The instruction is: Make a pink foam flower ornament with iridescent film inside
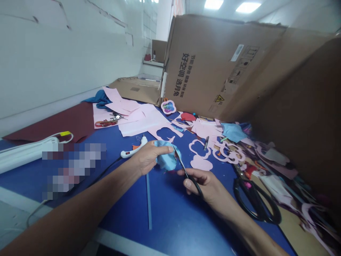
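Pinched between the thumb and fingers of my left hand [147, 158] is a light blue cut piece [168, 161] with a rounded edge; I cannot tell if it is fabric or felt. My right hand [204, 183] grips black-handled scissors [182, 164], whose blades lie at the upper right edge of the blue piece. Just behind my left wrist, a white glue gun [134, 148] rests on the blue table [176, 213]. A narrow blue strip [149, 202] lies below the hands. Pink flower-shaped outlines [198, 147] and a pink cut-out [201, 163] are to the right.
Large black-handled scissors [257, 202] lie at the right, beside a heap of scraps [277, 177]. Pink sheets [141, 119] and a dark red sheet [53, 122] spread across the back left. A tall cardboard box [213, 71] walls off the back and right. A white power strip [32, 149] sits left.
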Available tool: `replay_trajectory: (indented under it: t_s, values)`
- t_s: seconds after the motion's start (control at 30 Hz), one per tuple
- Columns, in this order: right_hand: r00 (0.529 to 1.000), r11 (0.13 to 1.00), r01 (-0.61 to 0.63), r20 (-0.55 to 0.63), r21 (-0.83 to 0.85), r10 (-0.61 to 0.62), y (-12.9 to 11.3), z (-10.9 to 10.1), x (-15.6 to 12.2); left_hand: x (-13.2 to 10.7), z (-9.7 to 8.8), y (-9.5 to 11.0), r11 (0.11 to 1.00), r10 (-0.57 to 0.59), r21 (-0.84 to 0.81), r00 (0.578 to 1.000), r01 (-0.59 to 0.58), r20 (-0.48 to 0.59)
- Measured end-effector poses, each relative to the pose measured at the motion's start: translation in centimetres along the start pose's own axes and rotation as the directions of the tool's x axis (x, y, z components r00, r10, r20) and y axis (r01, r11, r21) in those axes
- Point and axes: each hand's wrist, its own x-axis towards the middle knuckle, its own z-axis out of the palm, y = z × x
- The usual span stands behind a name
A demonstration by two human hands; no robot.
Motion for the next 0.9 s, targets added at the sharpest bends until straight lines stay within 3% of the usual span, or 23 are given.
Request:
replay_trajectory:
  t_s: [0.9]
  values:
    - [1.0,1.0,-0.008,-0.01,0.002,0.008,-0.07,0.05,-0.03,0.38,-0.47,-0.5,1.0,0.001,-0.012,1.0,-0.001,0.017]
